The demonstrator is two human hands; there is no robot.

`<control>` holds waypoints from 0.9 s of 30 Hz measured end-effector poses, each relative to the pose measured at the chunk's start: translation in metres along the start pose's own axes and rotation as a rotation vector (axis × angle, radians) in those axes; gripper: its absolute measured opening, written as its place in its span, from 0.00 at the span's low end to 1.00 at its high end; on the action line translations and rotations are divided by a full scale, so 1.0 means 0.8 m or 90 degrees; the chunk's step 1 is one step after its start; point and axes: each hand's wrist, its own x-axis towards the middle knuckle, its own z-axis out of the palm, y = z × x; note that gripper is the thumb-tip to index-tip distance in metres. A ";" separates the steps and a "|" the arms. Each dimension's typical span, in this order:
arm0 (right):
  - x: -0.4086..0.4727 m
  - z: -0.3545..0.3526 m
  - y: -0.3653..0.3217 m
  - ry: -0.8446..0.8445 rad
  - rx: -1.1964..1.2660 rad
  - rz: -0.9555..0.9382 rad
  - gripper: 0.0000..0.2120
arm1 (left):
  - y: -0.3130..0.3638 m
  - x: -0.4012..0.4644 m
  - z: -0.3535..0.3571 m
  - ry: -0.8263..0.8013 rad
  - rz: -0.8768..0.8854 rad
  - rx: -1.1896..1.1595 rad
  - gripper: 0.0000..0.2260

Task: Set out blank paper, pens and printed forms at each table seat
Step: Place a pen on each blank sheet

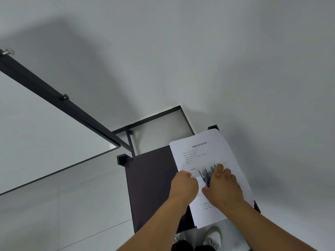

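Note:
A stack of printed forms with a title line and several lines of text lies on the right half of a small dark stand top. A bunch of dark pens lies on the forms, fanned out. My left hand is curled at the left end of the pens, and whether it holds anything is hidden. My right hand has its fingers curled over the pens from the right, gripping them. The lower part of the pens is hidden under both hands.
A black metal frame stands behind the stand, against the pale wall. A white table top with a black edge stretches away at the left. Grey tiled floor lies below, and my shoes show by the stand's near edge.

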 end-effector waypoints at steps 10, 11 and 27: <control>0.010 0.010 -0.004 0.009 -0.042 -0.028 0.24 | 0.008 -0.010 -0.007 0.017 0.054 0.244 0.17; 0.010 0.012 -0.003 0.014 -0.052 -0.031 0.23 | 0.003 -0.005 -0.009 0.033 0.076 0.307 0.14; 0.021 -0.004 -0.003 -0.033 -0.010 -0.082 0.03 | -0.015 0.001 -0.024 0.004 -0.057 -0.272 0.10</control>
